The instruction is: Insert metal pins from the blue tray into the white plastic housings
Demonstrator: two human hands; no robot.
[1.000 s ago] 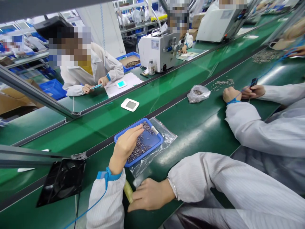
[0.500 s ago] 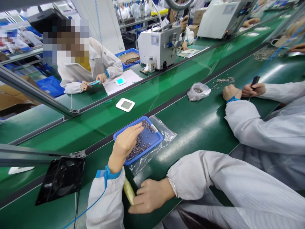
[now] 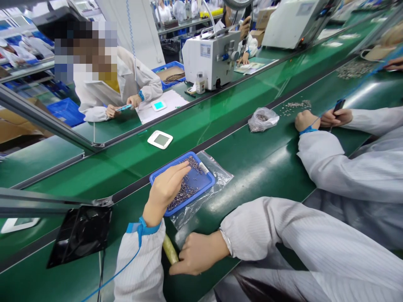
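My left hand [image 3: 166, 188], with a blue strap at the wrist, reaches over a shallow blue tray [image 3: 209, 183]. Its fingers lie stretched out and close together above the small dark screw-like parts [image 3: 182, 195]; the fingertips' undersides are hidden. Nearer to me, my right hand [image 3: 201, 253] is closed at the lower end of a yellow-green rod-shaped piece [image 3: 170, 249], whose upper end is hidden behind my left sleeve. A clear plastic bag [image 3: 220, 172] lies partly under the tray.
A black fan [image 3: 83, 235] stands at left below a metal frame post. White devices with screens [image 3: 160, 139] lie on the green conveyor [image 3: 201, 130]. To the right are a bag of small parts [image 3: 262, 119] and a co-worker's hands [image 3: 307, 121]. Another person sits across.
The white devices on the conveyor have shifted left. My right hand has risen slightly and its fingers are curled in more around the yellow-green piece. My left hand has barely moved.
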